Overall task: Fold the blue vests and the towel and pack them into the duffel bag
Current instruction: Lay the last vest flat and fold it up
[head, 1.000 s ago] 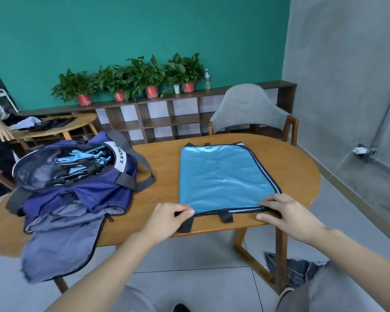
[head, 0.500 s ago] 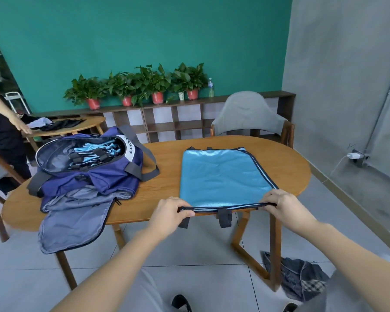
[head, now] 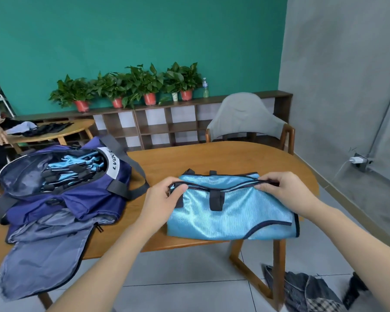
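I see the wooden counter [head: 212,158] filling the middle of the view, its near left part hidden under the duffel bag [head: 61,194]. The bag sits on the left of the counter with its mouth unzipped; its grey flap hangs over the near edge. Inside it I can make out a heap of blue fabric with black trim, too jumbled for me to count the pieces.

The blue vest [head: 232,212] lies on the counter's near right part, its near half turned up and over toward the far side. Both hands hold the dark-trimmed folded-over edge above the layer beneath. My left hand [head: 164,199] pinches the edge at its left end — thumb on top, the other fingers curled under the cloth and mostly hidden. My right hand [head: 288,194] grips the right end the same way, thumb pressed along the trim, fingertips tucked out of sight below it. The vest's near right corner just overhangs the counter edge.

On the floor at lower right lies a dark bundle of cloth [head: 306,291], partly checked and cut off by the frame — I cannot tell what it is.
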A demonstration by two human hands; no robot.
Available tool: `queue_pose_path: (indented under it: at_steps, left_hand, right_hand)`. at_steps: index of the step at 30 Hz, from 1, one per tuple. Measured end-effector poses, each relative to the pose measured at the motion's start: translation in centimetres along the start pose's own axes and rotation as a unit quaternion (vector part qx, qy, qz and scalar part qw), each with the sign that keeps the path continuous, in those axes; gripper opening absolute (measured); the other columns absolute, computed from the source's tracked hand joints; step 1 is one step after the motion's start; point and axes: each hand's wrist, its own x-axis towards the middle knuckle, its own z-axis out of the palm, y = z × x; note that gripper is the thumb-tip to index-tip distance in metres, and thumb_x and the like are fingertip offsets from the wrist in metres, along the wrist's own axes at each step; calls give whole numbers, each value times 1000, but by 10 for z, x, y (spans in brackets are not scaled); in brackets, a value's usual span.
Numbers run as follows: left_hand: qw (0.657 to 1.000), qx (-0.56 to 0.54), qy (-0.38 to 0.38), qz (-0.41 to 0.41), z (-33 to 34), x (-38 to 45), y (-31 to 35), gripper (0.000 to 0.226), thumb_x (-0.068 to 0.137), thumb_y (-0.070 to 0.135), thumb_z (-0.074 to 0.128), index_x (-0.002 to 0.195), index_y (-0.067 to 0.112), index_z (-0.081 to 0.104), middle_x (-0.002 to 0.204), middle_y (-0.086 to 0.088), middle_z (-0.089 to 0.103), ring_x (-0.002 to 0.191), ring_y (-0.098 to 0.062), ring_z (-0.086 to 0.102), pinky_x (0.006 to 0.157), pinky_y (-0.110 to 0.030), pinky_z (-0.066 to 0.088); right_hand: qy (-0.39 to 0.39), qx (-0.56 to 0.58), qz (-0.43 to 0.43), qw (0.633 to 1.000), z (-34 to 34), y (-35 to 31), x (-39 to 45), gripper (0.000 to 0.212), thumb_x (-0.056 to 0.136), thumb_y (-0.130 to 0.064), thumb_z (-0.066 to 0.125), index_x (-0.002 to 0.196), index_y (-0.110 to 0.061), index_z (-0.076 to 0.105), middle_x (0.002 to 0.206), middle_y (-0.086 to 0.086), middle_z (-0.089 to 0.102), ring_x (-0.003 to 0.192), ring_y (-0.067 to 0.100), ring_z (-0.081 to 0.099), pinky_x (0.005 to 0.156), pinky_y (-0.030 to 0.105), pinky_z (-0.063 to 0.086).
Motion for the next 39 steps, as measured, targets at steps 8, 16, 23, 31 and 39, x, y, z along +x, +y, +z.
queue_pose_path:
  at_steps: [8,16,23,31,39]
  left_hand:
    - [992,110,-35,-48,41,62,-66,14,101,29,59,112,25,66,91,7,69,76,-7,62,62,-9,40]
    - [992,110,-52,-43,35,57,-72,9,98,28,63,97,35,68,79,15,70,76,-2,64,64,-14,43]
    - [997,52,2,-55,29,89,-61,12,98,30,64,105,36,71,88,14,74,80,-10,71,76,-47,59]
    - [970,213,27,-115,49,109,-86,45,87,45,75,124,21,66,107,5,51,94,-13,57,86,-27,46]
    - [973,185,48,-131,51,107,-74,44,91,51,67,126,26,62,101,6,60,90,-9,55,77,-25,41]
  right_hand:
    - [2,-26,79,997,42,54,61,12,85,-42,77,82,-30,75,82,0,75,79,23,69,73,44,56]
    - [-35,0,108,993,37,59,66,15,79,-40,81,89,-30,79,76,-13,75,47,12,59,47,22,48]
    - [3,54,117,992,26,50,101,23,72,-44,80,89,-29,80,82,-18,76,78,-2,69,67,14,53]
    - [-16,-217,99,971,48,60,120,39,86,-54,71,114,-26,71,112,-6,70,109,18,60,94,35,49]
    - [-91,-105,76,987,79,12,120,38,90,-52,67,120,-28,64,86,-14,70,84,4,63,78,27,55]
